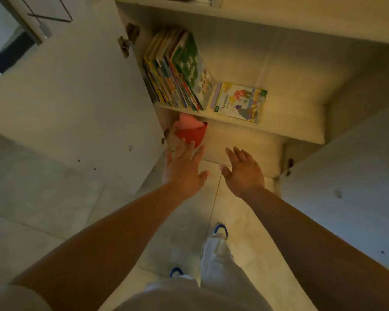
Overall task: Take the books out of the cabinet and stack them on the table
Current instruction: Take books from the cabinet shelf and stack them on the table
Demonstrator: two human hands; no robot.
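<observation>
An open white cabinet (245,131) stands in front of me. On its middle shelf a row of several colourful picture books (175,72) leans against the left wall. One thin book (240,102) lies flat to their right, near the shelf's front edge. My left hand (183,167) and my right hand (243,170) both reach forward below that shelf, fingers spread, holding nothing. Neither hand touches a book. No table is in view.
A red and pink object (190,131) sits on the lower shelf just beyond my left fingertips. The left cabinet door (72,102) and the right door (350,182) swing open on either side. My legs and blue-white shoes (220,230) stand on the tiled floor.
</observation>
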